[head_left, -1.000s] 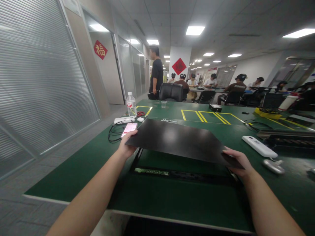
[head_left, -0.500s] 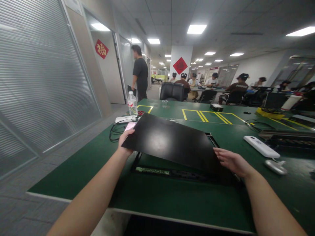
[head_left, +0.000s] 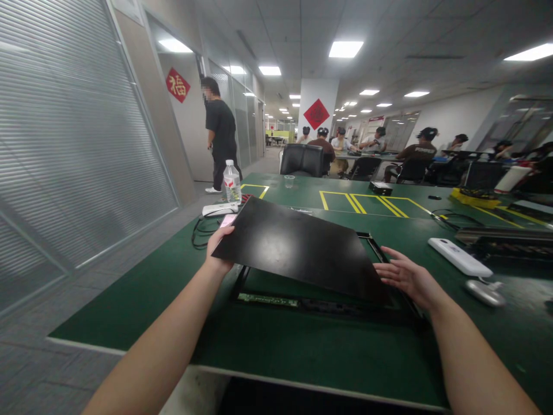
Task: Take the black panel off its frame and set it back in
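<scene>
A thin black panel (head_left: 298, 245) tilts over a black frame (head_left: 319, 305) that lies flat on the green table (head_left: 302, 351). My left hand (head_left: 220, 248) grips the panel's raised left corner. The panel's right edge rests low near the frame. My right hand (head_left: 408, 276) hovers just beside that right edge, fingers spread and holding nothing. A green circuit strip (head_left: 265, 300) shows along the frame's near side.
A pink phone (head_left: 227, 221), a white device (head_left: 219, 210) with a black cable (head_left: 199, 233) and a water bottle (head_left: 232, 182) lie left of the panel. A white remote (head_left: 460, 257) and a silver object (head_left: 484, 291) sit right. A person in black (head_left: 220, 135) walks at the left; several people sit at the back.
My right hand has let go of the panel's right corner and opened beside it. That side has dropped toward the frame while the left side is higher. The standing person walked leftward.
</scene>
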A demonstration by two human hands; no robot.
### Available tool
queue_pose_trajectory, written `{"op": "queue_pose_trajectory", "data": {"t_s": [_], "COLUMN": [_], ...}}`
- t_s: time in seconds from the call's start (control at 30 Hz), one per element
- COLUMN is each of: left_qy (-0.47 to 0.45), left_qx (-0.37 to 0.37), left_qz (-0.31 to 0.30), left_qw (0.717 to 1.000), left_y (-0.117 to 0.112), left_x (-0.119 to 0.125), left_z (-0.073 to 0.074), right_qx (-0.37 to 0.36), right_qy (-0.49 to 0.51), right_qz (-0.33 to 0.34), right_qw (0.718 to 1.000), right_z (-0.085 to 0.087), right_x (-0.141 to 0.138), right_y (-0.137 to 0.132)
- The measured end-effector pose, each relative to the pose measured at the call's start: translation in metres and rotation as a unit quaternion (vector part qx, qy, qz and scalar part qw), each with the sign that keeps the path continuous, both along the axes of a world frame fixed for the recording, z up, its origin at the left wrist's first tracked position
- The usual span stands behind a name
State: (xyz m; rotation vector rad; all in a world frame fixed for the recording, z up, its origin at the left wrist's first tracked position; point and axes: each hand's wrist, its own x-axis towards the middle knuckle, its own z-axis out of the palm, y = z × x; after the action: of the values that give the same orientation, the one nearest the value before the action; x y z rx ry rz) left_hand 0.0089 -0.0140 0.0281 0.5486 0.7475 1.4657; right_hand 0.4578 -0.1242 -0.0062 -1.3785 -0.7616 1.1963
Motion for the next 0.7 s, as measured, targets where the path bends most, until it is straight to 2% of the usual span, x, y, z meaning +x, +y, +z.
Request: {"op": "queue_pose_trajectory", "data": {"t_s": [0.2, 0.57, 0.7], "left_qy": [0.002, 0.032, 0.053], "left_qx": [0.005, 0.065, 0.060], "left_qz": [0.003, -0.052, -0.066], "left_qw": [1.000, 0.996, 0.995], "left_y": [-0.005, 0.001, -0.001], "left_x": [0.004, 0.001, 0.002], "left_z": [0.006, -0.004, -0.004], "right_qx": [0.029, 0.005, -0.005], "right_qy": [-0.008, -0.015, -0.014], "right_qz": [-0.031, -0.064, -0.081], "right_qw": [0.999, 0.998, 0.997], "right_z": [-0.002, -0.007, -0.011], "right_x": [0.006, 0.013, 0.016], "right_y": [0.002, 0.008, 0.010]}}
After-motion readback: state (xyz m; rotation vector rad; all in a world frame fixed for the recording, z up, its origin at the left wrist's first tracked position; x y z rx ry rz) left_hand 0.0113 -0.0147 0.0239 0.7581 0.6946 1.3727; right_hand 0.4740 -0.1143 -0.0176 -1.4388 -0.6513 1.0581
